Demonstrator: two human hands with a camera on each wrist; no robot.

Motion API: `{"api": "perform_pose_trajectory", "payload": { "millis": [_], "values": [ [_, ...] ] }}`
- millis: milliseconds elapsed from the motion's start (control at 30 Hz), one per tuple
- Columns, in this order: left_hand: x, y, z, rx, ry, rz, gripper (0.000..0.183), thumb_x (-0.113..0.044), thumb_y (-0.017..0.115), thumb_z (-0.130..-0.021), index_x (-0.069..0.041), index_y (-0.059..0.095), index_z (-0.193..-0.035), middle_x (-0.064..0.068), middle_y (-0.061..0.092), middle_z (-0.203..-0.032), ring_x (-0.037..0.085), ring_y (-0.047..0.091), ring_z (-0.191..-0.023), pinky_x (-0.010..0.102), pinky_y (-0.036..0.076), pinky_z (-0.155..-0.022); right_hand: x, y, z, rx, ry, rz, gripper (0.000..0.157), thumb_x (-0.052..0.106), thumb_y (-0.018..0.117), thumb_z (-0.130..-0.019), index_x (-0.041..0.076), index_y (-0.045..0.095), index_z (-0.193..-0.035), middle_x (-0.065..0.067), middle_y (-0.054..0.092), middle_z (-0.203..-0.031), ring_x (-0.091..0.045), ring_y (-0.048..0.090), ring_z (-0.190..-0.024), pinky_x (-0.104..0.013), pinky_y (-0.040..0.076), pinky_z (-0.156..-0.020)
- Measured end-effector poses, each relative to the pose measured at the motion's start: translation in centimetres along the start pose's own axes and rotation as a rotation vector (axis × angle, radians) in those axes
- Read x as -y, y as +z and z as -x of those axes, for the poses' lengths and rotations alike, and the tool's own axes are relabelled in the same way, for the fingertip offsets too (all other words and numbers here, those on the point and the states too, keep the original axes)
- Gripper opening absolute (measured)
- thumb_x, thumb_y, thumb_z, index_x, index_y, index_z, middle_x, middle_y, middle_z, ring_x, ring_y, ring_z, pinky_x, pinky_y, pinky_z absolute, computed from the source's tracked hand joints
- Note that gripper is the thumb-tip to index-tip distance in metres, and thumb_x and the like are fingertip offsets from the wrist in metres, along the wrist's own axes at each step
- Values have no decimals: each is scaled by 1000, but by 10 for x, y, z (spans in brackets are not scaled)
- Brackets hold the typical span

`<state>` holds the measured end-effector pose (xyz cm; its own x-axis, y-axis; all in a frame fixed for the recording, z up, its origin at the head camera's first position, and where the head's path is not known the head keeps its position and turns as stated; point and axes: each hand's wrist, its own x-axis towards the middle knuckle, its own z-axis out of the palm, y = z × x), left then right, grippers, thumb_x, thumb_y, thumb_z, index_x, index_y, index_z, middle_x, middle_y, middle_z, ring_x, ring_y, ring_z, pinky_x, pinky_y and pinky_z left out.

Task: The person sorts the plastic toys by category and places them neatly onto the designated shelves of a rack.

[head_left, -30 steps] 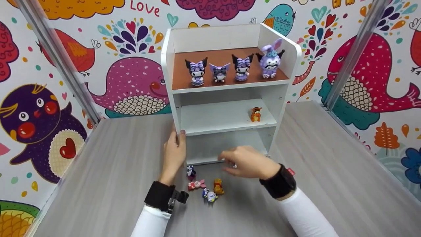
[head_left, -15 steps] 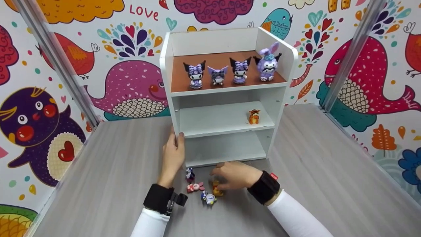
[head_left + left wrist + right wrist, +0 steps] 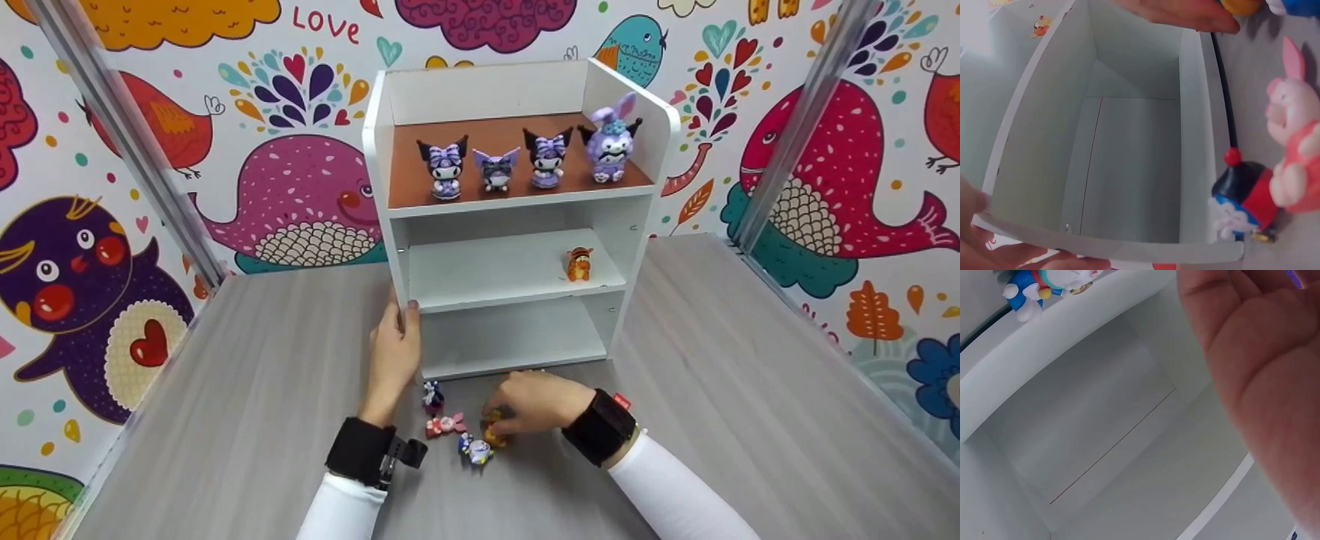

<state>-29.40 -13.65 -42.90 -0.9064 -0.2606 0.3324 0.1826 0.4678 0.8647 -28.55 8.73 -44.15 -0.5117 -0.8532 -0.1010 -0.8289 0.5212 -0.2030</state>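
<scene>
My left hand (image 3: 395, 349) grips the left side panel of a small white shelf unit (image 3: 517, 199), its thumb on the front edge. My right hand (image 3: 536, 401) reaches down before the shelf, fingers curled round a yellow Winnie the Pooh figurine (image 3: 494, 433), which they partly hide. Beside it lie a blue-and-white figurine (image 3: 475, 450) and a pink Piglet figurine (image 3: 445, 425). A figurine in a black and red pompom hat (image 3: 1247, 194) sits against the shelf's base. In the right wrist view, a blue-and-white figurine with a yellow bell (image 3: 1039, 287) lies by the shelf's lower edge.
On the brown top shelf stand several purple and black figurines (image 3: 547, 161). A Tigger figurine (image 3: 578, 264) stands at the right of the middle shelf. The grey tabletop (image 3: 247, 420) runs to patterned walls with metal corner posts (image 3: 799, 120).
My right hand has moved down and left from the shelf's front to the Pooh figurine, and its fingers have closed round it. The left hand stays on the side panel.
</scene>
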Motion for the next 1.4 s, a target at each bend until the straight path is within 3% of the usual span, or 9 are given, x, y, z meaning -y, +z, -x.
{"api": "perform_pose_trajectory", "payload": {
  "millis": [200,467,633,767,867,967,1200,1400],
  "values": [
    [-1,0,1,-12,44,-31,54,-29,46,-108,-7,36,-155,22,64,-86,28,58,-71,47,52,-69,0,1,-2,6,-6,-36,18,27,70,-95,16,79,-107,8,76,-95,2,58,-74,-19,50,-69],
    [-1,0,0,-7,37,-30,53,-29,46,-108,-8,36,-156,14,58,-77,25,55,-67,42,51,-65,2,2,-3,8,-24,-89,17,21,68,-96,13,78,-106,6,74,-89,2,51,-69,-15,46,-67],
    [-1,0,0,-13,22,-30,48,-30,46,-107,-8,45,-151,9,53,-72,24,53,-64,39,49,-62,2,2,-4,4,-32,-96,22,22,69,-96,10,76,-113,6,67,-81,1,45,-63,-14,38,-59],
    [-1,0,-1,-11,16,-29,50,-29,46,-107,-9,41,-153,8,52,-72,23,53,-64,37,48,-62,4,3,-4,-11,-46,-116,16,23,70,-95,10,77,-101,8,58,-72,1,39,-57,-14,30,-53],
    [-1,0,-1,-9,13,-28,52,-29,45,-107,-11,37,-155,10,54,-73,23,53,-64,38,48,-63,4,4,-5,-17,-48,-129,13,23,71,-95,12,77,-91,8,60,-71,3,41,-58,-13,32,-54],
    [-1,-1,-1,-13,12,-30,52,-29,45,-107,-12,38,-155,10,54,-74,24,53,-65,40,50,-65,5,5,-5,-10,-35,-137,13,22,72,-94,12,78,-92,7,64,-74,3,44,-60,-13,35,-56],
    [0,0,0,-20,13,-9,43,-31,47,-107,-6,53,-142,11,54,-76,22,52,-66,35,45,-61,9,3,-5,-7,-15,-147,14,23,74,-92,10,73,-87,11,53,-66,4,41,-57,-12,32,-53],
    [-1,-1,1,-13,12,-16,48,-30,46,-107,-8,45,-150,10,53,-74,21,52,-64,34,45,-59,9,3,-4,8,-14,-153,15,24,75,-91,9,72,-91,7,62,-76,2,45,-64,-13,36,-58]
  ]
}}
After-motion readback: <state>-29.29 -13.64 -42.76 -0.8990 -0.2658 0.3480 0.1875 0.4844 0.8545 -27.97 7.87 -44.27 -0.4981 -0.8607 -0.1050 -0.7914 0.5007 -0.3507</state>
